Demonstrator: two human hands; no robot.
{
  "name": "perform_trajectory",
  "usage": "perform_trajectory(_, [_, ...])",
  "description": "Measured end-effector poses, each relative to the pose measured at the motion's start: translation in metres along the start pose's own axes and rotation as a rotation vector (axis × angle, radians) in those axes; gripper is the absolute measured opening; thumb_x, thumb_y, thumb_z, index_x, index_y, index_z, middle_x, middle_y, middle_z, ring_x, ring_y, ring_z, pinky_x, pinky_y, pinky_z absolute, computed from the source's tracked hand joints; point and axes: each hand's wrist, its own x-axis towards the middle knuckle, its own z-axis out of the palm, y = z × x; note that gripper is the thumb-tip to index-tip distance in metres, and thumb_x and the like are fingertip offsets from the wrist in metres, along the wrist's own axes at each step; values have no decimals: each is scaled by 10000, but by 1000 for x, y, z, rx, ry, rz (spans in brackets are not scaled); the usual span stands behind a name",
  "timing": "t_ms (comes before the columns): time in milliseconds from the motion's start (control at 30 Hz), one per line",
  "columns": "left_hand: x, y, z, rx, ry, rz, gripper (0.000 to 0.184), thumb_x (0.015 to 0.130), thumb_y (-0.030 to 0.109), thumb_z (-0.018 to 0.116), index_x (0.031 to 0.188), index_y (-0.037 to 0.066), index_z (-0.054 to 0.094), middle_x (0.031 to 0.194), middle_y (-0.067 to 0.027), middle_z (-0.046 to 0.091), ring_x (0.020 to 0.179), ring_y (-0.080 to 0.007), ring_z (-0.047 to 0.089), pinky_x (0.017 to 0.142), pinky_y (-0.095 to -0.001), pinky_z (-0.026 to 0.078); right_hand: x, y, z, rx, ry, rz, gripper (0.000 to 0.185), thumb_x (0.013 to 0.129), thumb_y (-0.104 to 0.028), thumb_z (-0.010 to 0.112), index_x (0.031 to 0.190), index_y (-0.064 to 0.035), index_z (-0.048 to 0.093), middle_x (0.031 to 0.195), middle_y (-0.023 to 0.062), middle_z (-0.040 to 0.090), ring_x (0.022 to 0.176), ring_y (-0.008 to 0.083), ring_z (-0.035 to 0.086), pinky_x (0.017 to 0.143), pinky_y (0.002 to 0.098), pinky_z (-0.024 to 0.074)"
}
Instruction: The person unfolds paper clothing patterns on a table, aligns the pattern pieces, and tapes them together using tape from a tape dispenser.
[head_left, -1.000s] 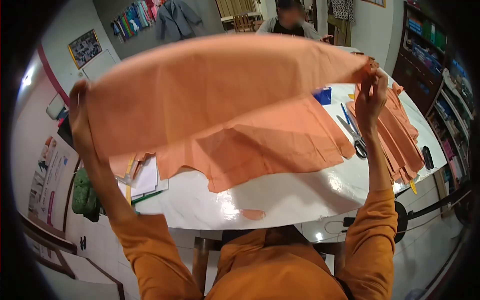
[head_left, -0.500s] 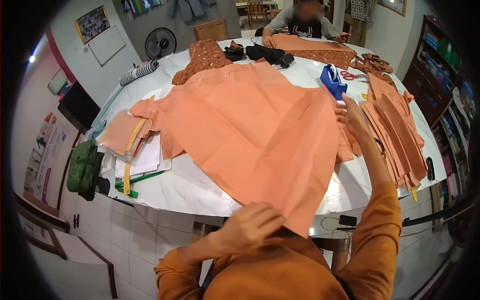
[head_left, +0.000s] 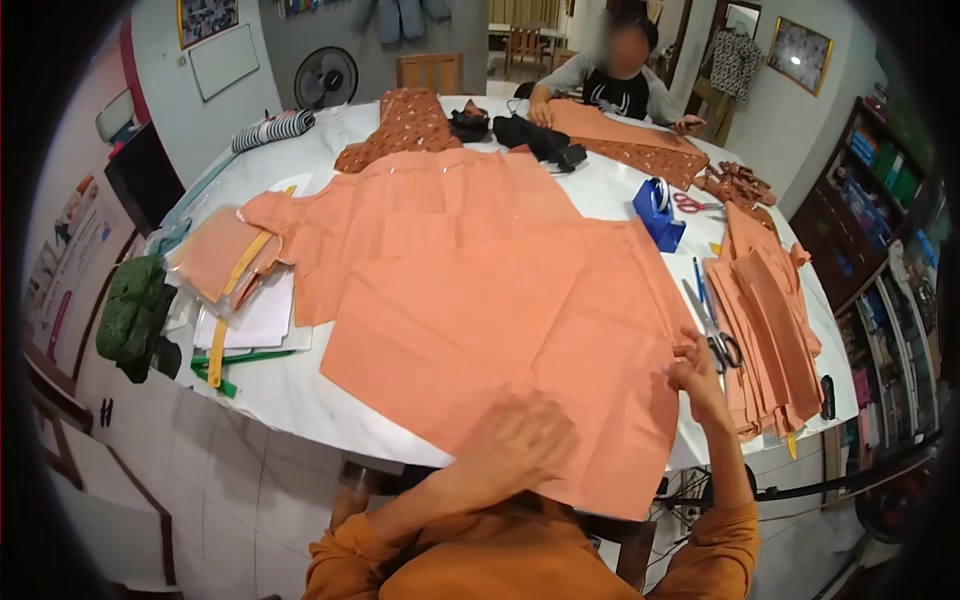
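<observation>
White tabletop point(head_left: 290, 400) extends across a tiled room; a standing fan point(head_left: 326, 77) is positioned beyond its far side, and a second person point(head_left: 610, 92) is located at the far edge.

Primary item: orange fabric panel point(head_left: 470, 320), spread on the near part of the tabletop. Its upper left portion overlaps a second orange piece point(head_left: 400, 215); its lower corner overhangs the near edge.

Left hand point(head_left: 525, 437): palm down on the panel near its lower edge, slightly blurred. Grip: wide, fingers extended.

Right hand point(head_left: 698, 380): at the panel's right edge, fingers bent. Grip: cannot tell whether the cloth is pinched.

Adjacent items, right side: black-handled scissors point(head_left: 725, 350) just beside the right hand, then a stack of orange pieces point(head_left: 765, 335). Blue tape dispenser point(head_left: 657, 222): near the panel's upper right corner.

Left side: white papers point(head_left: 265, 318), yellow ruler point(head_left: 216, 358) and green pouch point(head_left: 132, 310).
</observation>
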Motion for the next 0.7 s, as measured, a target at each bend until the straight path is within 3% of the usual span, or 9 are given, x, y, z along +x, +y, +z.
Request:
perform_trajectory(67, [0, -12, -20, 143, -103, -114, 758, 891, 498, 599, 1486, 94, 359, 1544, -186, 310, 1443, -416, 231, 1132, -620, 199, 5, 6, 8, 90, 29, -10, 799, 746, 70, 615, 1470, -42, 295, 1059, 111, 469, 614, 81, 501, 551, 233, 460])
perform_trajectory(100, [-4, -20, -18, 135, -155, -190, 822, 899, 584, 538, 1538, 138, 275, 1604, -181, 187, 1472, -450, 120, 1137, -651, 142, 5, 5, 12, 90, 15, -34, 806, 741, 87, 596, 1474, -49, 290, 1046, 100, 466, 605, 70, 493, 544, 221, 452])
perform_trajectory(267, [-17, -30, -3, 126, -126, -285, 826, 912, 651, 464, 1534, 138, 287, 1616, -168, 146, 1472, -464, 78, 1058, -768, 91, 9, 5, 24, -18, -9, -216, 830, 723, 159, 487, 1492, -66, 270, 990, 60, 470, 586, 34, 466, 510, 175, 408])
perform_trajectory(400, [-18, -30, 2, 121, -144, -303, 855, 902, 670, 464, 1539, 132, 274, 1625, -159, 110, 1477, -463, 39, 1016, -811, 75, 25, 34, 7, -221, -37, -371, 820, 716, 177, 438, 1489, -36, 266, 949, 61, 480, 694, 71, 504, 589, 178, 413])
perform_trajectory(500, [-17, -27, 4, 137, -119, -312, 839, 905, 668, 462, 1520, 118, 311, 1615, -166, 143, 1471, -471, 54, 1048, -786, 67, 21, 37, 9, -209, -8, -337, 767, 730, 152, 439, 1463, -36, 310, 962, 71, 493, 772, 96, 515, 625, 185, 420])
perform_trajectory(700, [-29, -59, -20, 148, 16, -354, 615, 894, 507, 589, 1310, 60, 519, 1433, -188, 430, 1326, -455, 338, 989, -684, 285, -3, 13, 15, -37, 8, -177, 665, 824, 75, 514, 1451, -64, 339, 1008, 64, 527, 726, 66, 514, 595, 189, 394])
